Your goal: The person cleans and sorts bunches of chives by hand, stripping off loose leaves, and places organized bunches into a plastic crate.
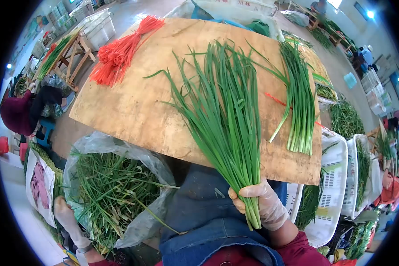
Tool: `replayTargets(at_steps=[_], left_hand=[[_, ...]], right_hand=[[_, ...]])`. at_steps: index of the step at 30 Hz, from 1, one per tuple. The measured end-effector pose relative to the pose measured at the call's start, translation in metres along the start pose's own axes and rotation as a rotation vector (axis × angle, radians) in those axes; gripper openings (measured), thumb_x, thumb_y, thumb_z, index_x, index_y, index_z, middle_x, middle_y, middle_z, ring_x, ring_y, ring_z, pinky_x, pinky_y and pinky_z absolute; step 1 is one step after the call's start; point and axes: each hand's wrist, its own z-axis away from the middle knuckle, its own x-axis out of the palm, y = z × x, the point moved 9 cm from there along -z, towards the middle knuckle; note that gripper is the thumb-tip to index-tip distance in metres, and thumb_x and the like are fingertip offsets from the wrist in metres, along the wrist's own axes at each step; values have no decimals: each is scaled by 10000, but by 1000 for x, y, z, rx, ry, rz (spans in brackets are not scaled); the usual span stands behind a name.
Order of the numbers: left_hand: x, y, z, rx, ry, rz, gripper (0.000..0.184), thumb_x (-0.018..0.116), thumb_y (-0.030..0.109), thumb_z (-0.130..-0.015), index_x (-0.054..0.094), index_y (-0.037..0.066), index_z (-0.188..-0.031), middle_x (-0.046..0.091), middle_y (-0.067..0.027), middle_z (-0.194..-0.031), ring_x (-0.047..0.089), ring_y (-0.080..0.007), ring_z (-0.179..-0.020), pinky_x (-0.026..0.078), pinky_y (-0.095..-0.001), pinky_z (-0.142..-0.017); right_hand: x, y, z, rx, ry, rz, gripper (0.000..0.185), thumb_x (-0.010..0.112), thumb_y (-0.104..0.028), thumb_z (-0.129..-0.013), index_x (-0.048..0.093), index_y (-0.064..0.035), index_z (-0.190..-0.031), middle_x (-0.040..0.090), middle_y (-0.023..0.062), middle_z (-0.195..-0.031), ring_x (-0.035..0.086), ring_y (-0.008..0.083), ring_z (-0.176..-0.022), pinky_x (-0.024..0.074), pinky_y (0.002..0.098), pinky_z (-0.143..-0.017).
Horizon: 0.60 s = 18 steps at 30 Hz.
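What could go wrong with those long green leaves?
No tie shows around the big bunch, so it might spread apart if the right hand loosens. The smaller bunch lies near the right edge of the board, so a bump could perhaps knock it off.

Bright, fisheye-bent edges, black corners, glaring light point(370, 14)
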Motion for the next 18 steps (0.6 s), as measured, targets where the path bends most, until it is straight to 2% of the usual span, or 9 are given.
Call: replayTargets(at_steps=[2,4,6,8,10,12,14,15,18], left_hand=[[22,11,20,386,163,-840,194,553,84,-836,622,0,-996,605,-108,-898,589,-212,-778,485,-313,-666],[29,89,53,546,193,-378,273,596,-11,-754,608,-10,-1027,575,-170,-1107,548,-306,-1004,449,-392,-871],[43,176,75,573,15,115,336,605,-66,-725,609,14,-1051,581,-159,-1074,539,-311,-1008,440,-385,-890],[64,255,95,679,-214,401,326,581,-70,-734,619,23,-1044,587,-157,-1040,549,-309,-987,443,-386,-879],[62,339,124,1022,-292,569,357,534,-94,-663,625,1,-995,596,-156,-986,578,-305,-904,472,-362,-813],[60,395,149,1219,-409,771,347,536,-57,-646,627,6,-976,593,-154,-990,595,-294,-862,488,-339,-748],[65,434,169,1385,-474,639,345,521,-57,-672,631,26,-989,574,-155,-1096,615,-288,-866,501,-345,-696],[75,446,177,1497,-461,473,293,554,9,-690,625,31,-974,567,-140,-1042,608,-271,-781,493,-345,-640],[122,459,168,1574,-280,114,211,576,65,-722,616,34,-926,557,-121,-912,580,-251,-690,478,-352,-575]], right_hand=[[-2,0,-1,-6,4,19,344,674,-110,-707,558,33,-998,613,138,-781,573,186,-551,477,285,-464],[-2,1,-1,-19,9,39,337,673,-98,-701,554,39,-986,610,136,-770,566,184,-541,469,282,-458],[0,0,-1,-29,26,67,329,672,-89,-700,553,41,-977,608,137,-762,562,184,-530,467,280,-455],[5,-3,0,-52,21,120,315,675,-87,-701,556,42,-962,606,132,-750,561,182,-520,463,275,-452],[8,-3,2,-53,28,180,296,677,-85,-702,561,43,-942,603,127,-734,561,180,-512,459,271,-449],[9,-2,4,-33,42,245,273,678,-83,-703,569,42,-919,600,121,-714,560,177,-506,455,267,-446],[11,-3,9,-1,94,302,240,685,-78,-706,580,39,-887,597,110,-692,564,167,-519,452,261,-463],[10,-1,12,26,119,344,237,686,-76,-709,581,39,-888,598,108,-694,565,165,-523,452,259,-470],[11,-2,21,57,152,422,252,694,-58,-708,580,37,-910,601,102,-718,569,156,-545,451,256,-496]])
